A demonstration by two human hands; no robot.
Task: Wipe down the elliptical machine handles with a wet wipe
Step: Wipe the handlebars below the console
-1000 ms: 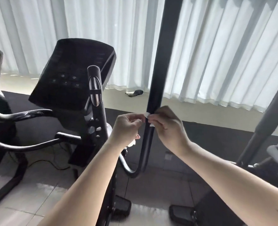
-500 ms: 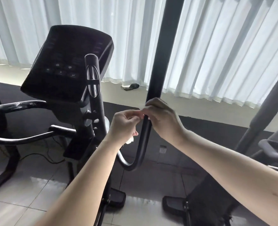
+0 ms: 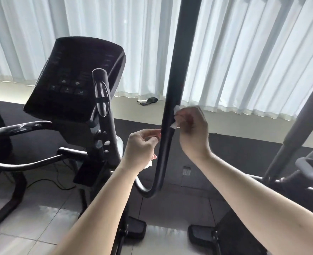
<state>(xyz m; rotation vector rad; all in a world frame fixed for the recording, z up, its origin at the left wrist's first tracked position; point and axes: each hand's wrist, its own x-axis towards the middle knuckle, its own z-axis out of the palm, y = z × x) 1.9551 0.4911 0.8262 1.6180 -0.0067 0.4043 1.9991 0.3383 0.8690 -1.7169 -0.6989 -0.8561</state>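
A tall black handle bar (image 3: 179, 67) of the elliptical rises through the middle of the view and curves left at its foot. My right hand (image 3: 192, 131) is just right of the bar and pinches a white wet wipe (image 3: 175, 116) against it. My left hand (image 3: 141, 146) is on the bar's left side, slightly lower, its fingers curled at the bar, with a scrap of white wipe showing under the palm. The machine's black console (image 3: 74, 80) and a shorter grip with a silver sensor (image 3: 101, 96) stand to the left.
Curved black side handles (image 3: 19, 129) reach in from the left. A grey bar (image 3: 299, 126) of another machine slants up at the right. White curtains (image 3: 244, 52) fill the back; a small dark item (image 3: 148, 101) lies on the floor by them. Pedals (image 3: 135, 229) sit below.
My hands, joined in front of the bar before, have parted to either side of it. The right hand has risen a little with the wipe; the left has dropped slightly.
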